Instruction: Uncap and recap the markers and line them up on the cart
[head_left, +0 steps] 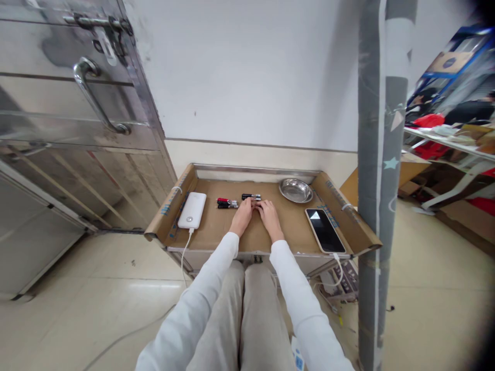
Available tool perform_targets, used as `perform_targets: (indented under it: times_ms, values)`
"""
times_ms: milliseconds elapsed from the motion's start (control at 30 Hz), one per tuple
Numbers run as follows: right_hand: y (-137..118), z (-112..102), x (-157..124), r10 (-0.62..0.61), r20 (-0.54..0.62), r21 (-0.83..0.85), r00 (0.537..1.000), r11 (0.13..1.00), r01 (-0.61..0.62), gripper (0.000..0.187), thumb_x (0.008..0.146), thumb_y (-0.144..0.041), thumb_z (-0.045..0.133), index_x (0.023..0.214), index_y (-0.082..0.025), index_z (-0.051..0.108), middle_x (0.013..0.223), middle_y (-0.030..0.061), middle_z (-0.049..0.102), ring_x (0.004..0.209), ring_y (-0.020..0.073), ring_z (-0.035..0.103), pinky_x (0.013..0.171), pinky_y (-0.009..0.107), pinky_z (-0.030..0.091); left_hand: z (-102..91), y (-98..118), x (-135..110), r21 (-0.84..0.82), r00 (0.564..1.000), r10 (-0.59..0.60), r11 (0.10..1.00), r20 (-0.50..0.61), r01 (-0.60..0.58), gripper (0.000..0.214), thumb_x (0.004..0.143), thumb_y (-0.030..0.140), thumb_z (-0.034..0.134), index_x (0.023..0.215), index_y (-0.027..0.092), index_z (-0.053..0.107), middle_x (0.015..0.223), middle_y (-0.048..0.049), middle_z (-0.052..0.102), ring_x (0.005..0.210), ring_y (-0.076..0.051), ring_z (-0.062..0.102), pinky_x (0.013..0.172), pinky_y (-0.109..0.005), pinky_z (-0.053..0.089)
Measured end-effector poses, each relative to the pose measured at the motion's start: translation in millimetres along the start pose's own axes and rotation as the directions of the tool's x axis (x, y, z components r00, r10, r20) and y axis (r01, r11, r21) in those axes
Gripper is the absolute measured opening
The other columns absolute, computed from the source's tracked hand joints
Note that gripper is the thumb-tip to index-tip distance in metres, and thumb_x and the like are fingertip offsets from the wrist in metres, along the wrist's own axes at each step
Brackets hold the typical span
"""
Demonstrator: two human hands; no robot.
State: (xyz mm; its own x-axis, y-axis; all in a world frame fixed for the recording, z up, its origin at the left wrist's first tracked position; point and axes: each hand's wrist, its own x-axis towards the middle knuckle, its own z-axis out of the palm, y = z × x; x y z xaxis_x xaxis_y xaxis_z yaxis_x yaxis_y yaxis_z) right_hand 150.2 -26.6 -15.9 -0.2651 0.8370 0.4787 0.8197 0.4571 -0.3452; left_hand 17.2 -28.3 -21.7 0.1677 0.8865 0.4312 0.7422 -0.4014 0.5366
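Observation:
My left hand (243, 215) and my right hand (269, 215) rest close together on the cardboard-lined tray table (216, 234), fingers curled and meeting at a small object I cannot make out. Just beyond the fingertips lies a black battery (251, 197). Left of it lie red and black batteries (227, 203) side by side. Both arms wear white sleeves.
A white power bank (192, 209) with a cable lies at the tray's left. A steel bowl (296, 190) sits at the back right, a phone (325, 230) at the front right. A grey pillar (377, 180) stands to the right, a metal door (77, 103) to the left.

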Motion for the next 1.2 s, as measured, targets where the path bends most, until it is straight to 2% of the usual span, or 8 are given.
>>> perform_targets:
  times_ms: [100,333,567,733,900,967,1067,1200]
  values:
    - [-1.6,-0.8,-0.6,0.001,-0.002,-0.012,1.0,1.0,-0.001,0.026,0.093,-0.021,0.041,0.096,-0.02,0.066,0.091,0.0076,0.062,0.087,0.021,0.051,0.081,0.032,0.041,-1.3,3.0,-0.8,-0.01,1.0,0.021,1.0,-0.013,-0.021,0.029,0.089,0.006,0.032,0.114,0.014,0.045,0.109,-0.0117,0.058,0.104,-0.017,0.055,0.091,-0.033,0.046]
    - [-3.0,-6.1,-7.3,0.111,-0.167,-0.062,0.98,0.991,-0.122,0.033,0.096,-0.024,0.034,0.102,-0.02,0.067,0.092,0.009,0.065,0.086,0.0194,0.055,0.082,0.031,0.039,-4.3,8.4,-2.0,0.282,0.99,0.137,0.949,0.02,-0.137,0.046,0.085,0.006,0.037,0.13,0.013,0.04,0.134,-0.0136,0.046,0.13,-0.022,0.034,0.106,-0.039,0.032]
    - [-5.8,-11.0,-16.6,0.171,-0.193,-0.064,0.966,0.98,-0.187,0.033,0.097,-0.03,0.035,0.105,-0.019,0.065,0.093,0.0076,0.069,0.082,0.0188,0.058,0.079,0.03,0.039,-7.4,18.0,-13.4,0.443,0.997,0.057,0.893,0.057,-0.076,0.022,0.093,0.033,0.041,0.098,0.016,0.054,0.102,-0.0106,0.057,0.1,-0.025,0.05,0.087,-0.04,0.04]
    - [-10.5,-12.6,-22.3,0.176,-0.165,-0.083,0.97,0.978,-0.191,0.032,0.096,-0.029,0.035,0.102,-0.019,0.064,0.092,0.0078,0.069,0.082,0.0199,0.059,0.079,0.03,0.039,-11.3,21.9,-21.2,0.457,0.998,0.062,0.888,-0.02,-0.046,0.02,0.094,0.029,0.039,0.097,0.015,0.052,0.096,-0.0084,0.056,0.091,-0.021,0.053,0.082,-0.034,0.041]
    - [-19.2,-18.9,-24.0,0.074,-0.095,-0.004,0.993,0.997,-0.074,0.03,0.095,-0.025,0.035,0.109,-0.019,0.061,0.101,0.0088,0.068,0.089,0.0209,0.061,0.084,0.033,0.042,-12.7,20.4,-21.1,0.398,0.996,0.065,0.917,-0.057,-0.037,0.018,0.094,0.027,0.04,0.096,0.015,0.053,0.095,-0.0089,0.056,0.088,-0.02,0.055,0.078,-0.031,0.042]
    - [-24.3,-22.8,-23.7,-0.001,-0.041,0.072,0.999,0.997,0.003,0.037,0.092,-0.02,0.035,0.126,-0.021,0.05,0.115,0.0082,0.064,0.099,0.0201,0.06,0.087,0.034,0.043,-14.8,21.1,-22.0,0.367,0.996,0.032,0.93,-0.08,-0.001,0.018,0.095,0.027,0.04,0.095,0.015,0.053,0.093,-0.0085,0.057,0.084,-0.019,0.055,0.076,-0.03,0.043]
    - [-29.9,-25.3,-21.5,-0.098,0.052,0.15,0.994,0.985,0.089,0.056,0.088,-0.017,0.036,0.143,-0.025,0.028,0.131,0.0067,0.054,0.116,0.0193,0.053,0.093,0.035,0.043,-20.0,24.0,-26.2,0.377,0.977,-0.081,0.914,-0.199,0.153,0.018,0.094,0.029,0.041,0.093,0.015,0.053,0.092,-0.0088,0.057,0.085,-0.02,0.055,0.076,-0.031,0.044]
    - [-27.0,-15.8,-14.4,-0.053,0.03,0.062,0.998,0.997,0.051,0.052,0.09,-0.019,0.033,0.141,-0.023,0.033,0.14,0.0077,0.045,0.126,0.02,0.043,0.099,0.038,0.039,-25.3,27.0,-33.4,0.42,0.912,-0.207,0.837,-0.354,0.352,0.021,0.093,0.028,0.039,0.099,0.014,0.053,0.101,-0.0133,0.057,0.095,-0.026,0.053,0.082,-0.039,0.044]
